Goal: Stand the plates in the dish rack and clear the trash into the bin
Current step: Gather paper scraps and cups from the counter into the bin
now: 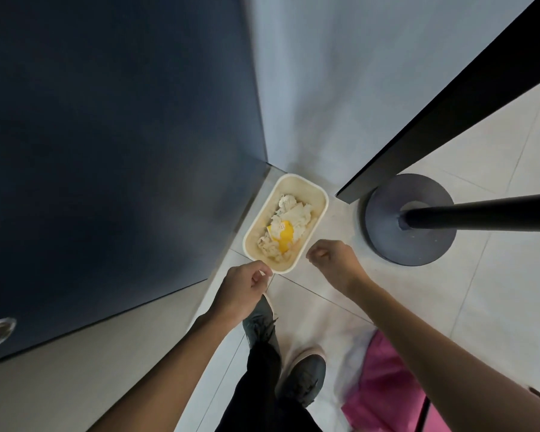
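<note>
A cream rectangular bin (315,194) stands on the tiled floor in the corner by a dark blue cabinet. Inside lie crumpled white paper (293,213) and a yellow scrap (285,236). My left hand (243,289) hovers at the bin's near rim with its fingers curled and thumb meeting forefinger; I see nothing in it. My right hand (332,257) hangs just right of the bin, curled into a loose fist and holding nothing. No plates or dish rack are in view.
The dark blue cabinet front (113,151) fills the left, above a grey counter (75,369). A round grey stand base (387,244) with a black pole (480,215) sits right of the bin. A black panel edge (434,120) runs diagonally. Pink cloth (384,385) lies by my shoes (303,378).
</note>
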Action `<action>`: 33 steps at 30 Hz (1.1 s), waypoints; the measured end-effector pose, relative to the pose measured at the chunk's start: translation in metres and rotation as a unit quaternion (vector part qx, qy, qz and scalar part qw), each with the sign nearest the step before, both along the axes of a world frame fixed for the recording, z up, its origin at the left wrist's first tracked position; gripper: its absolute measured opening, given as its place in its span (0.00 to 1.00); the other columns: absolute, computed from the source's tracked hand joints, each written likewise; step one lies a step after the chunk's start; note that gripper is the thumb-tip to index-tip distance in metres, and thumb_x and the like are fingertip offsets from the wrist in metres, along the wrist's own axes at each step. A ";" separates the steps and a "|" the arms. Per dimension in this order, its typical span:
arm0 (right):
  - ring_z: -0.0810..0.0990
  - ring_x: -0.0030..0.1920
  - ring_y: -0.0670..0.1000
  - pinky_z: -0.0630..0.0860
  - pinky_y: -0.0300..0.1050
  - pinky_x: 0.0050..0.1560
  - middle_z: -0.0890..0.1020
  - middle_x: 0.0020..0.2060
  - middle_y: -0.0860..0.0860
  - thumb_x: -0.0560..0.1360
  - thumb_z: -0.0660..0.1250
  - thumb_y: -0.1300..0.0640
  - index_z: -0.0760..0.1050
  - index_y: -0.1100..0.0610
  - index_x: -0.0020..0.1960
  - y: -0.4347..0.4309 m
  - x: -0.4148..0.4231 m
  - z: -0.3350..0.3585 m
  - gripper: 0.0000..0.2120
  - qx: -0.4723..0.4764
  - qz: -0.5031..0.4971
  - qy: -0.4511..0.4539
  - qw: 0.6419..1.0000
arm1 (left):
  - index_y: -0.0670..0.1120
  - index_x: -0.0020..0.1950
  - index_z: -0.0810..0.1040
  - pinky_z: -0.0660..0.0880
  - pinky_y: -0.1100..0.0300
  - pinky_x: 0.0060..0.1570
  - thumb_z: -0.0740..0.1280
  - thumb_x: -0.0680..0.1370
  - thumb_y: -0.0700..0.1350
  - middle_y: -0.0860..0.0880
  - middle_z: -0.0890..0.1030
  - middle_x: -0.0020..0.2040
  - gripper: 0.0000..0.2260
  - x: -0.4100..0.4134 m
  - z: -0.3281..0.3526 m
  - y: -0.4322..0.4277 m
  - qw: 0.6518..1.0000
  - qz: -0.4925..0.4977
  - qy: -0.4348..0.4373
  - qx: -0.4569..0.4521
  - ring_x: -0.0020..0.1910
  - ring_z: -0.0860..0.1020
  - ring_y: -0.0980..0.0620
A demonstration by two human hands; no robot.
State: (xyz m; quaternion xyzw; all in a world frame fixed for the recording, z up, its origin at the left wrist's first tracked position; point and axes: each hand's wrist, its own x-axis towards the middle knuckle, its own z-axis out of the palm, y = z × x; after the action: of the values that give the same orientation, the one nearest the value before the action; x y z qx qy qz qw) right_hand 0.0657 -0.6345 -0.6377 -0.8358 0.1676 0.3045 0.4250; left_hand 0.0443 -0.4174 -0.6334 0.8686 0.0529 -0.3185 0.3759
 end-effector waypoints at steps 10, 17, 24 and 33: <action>0.78 0.38 0.44 0.71 0.31 0.39 0.82 0.37 0.48 0.75 0.67 0.62 0.78 0.52 0.39 0.009 -0.054 0.102 0.09 0.028 0.024 -0.066 0.997 | 0.52 0.44 0.81 0.74 0.63 0.38 0.65 0.78 0.35 0.44 0.79 0.36 0.12 -0.045 0.104 -0.002 0.998 0.058 0.013 -0.036 0.34 0.76 0.52; 0.77 0.38 0.44 0.71 0.32 0.44 0.81 0.38 0.47 0.75 0.66 0.63 0.76 0.50 0.40 0.026 -0.091 0.207 0.09 0.049 0.055 -0.099 0.992 | 0.51 0.45 0.82 0.72 0.65 0.37 0.64 0.78 0.35 0.47 0.79 0.35 0.12 -0.073 0.209 0.003 0.996 0.074 0.008 -0.043 0.34 0.77 0.50; 0.80 0.42 0.48 0.74 0.37 0.47 0.83 0.41 0.49 0.75 0.68 0.63 0.80 0.55 0.43 0.040 -0.118 0.323 0.05 0.063 0.051 -0.122 0.989 | 0.53 0.46 0.81 0.71 0.71 0.34 0.63 0.79 0.36 0.49 0.80 0.38 0.13 -0.102 0.332 0.008 0.995 0.085 -0.015 -0.041 0.37 0.78 0.52; 0.79 0.42 0.43 0.74 0.34 0.43 0.83 0.39 0.46 0.75 0.70 0.63 0.81 0.56 0.41 0.038 -0.102 0.442 0.06 0.076 0.130 -0.189 0.970 | 0.59 0.46 0.80 0.79 0.48 0.44 0.62 0.78 0.38 0.47 0.81 0.38 0.16 -0.134 0.444 0.029 0.978 0.165 -0.099 -0.080 0.39 0.79 0.45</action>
State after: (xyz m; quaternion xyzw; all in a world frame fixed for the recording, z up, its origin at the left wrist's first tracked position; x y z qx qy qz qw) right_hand -0.0368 -0.5969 -0.1953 -0.8578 -0.0493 0.2057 0.4684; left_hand -0.0893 -0.3879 -0.1889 0.8423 0.1323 -0.1679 0.4948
